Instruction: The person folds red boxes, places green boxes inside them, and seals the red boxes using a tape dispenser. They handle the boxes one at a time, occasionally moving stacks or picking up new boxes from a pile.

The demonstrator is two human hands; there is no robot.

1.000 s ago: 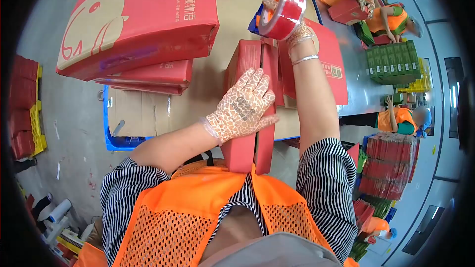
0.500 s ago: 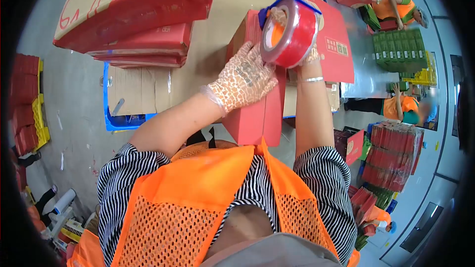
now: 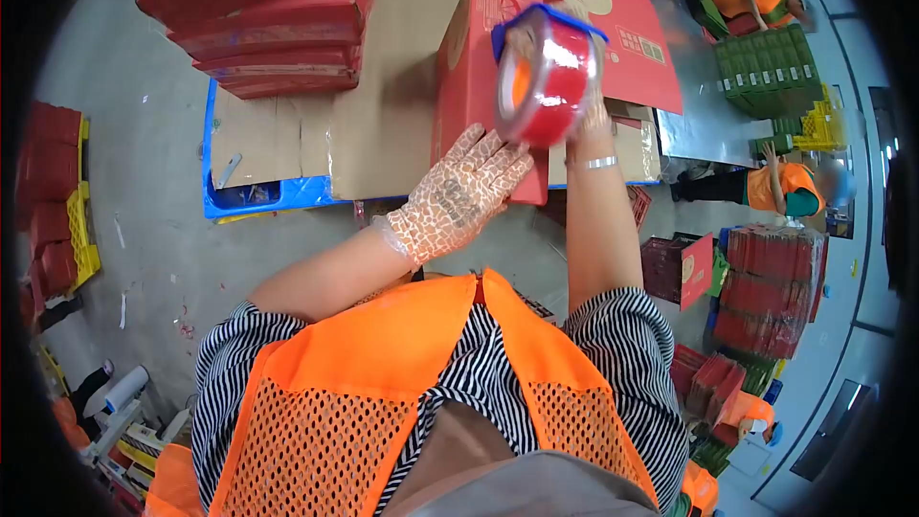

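My left hand (image 3: 458, 193), in a patterned glove, lies with its fingers stretched out over the near end of a closed red cardboard box (image 3: 467, 67). A blue tape dispenser (image 3: 539, 11) with a large roll of tape (image 3: 557, 86), clear at the rim and red within, is in my right hand (image 3: 591, 117). The roll hangs over the box's right side, slightly blurred. It hides most of the right hand's fingers. Beyond the dispenser, a red printed cardboard panel (image 3: 613, 29) lies to the right of the box.
To the left, a stack of red boxes (image 3: 278, 38) stands on the cardboard-covered table (image 3: 392, 124). A blue crate edge (image 3: 207, 153) shows beneath the cardboard. Co-workers in orange vests (image 3: 795, 187) and green boxes (image 3: 771, 67) are at the right, near piled red cartons (image 3: 771, 287).
The red box has shifted forward, away from my body. My left hand has slid back to its near end. The tape dispenser has come slightly nearer and to the left.
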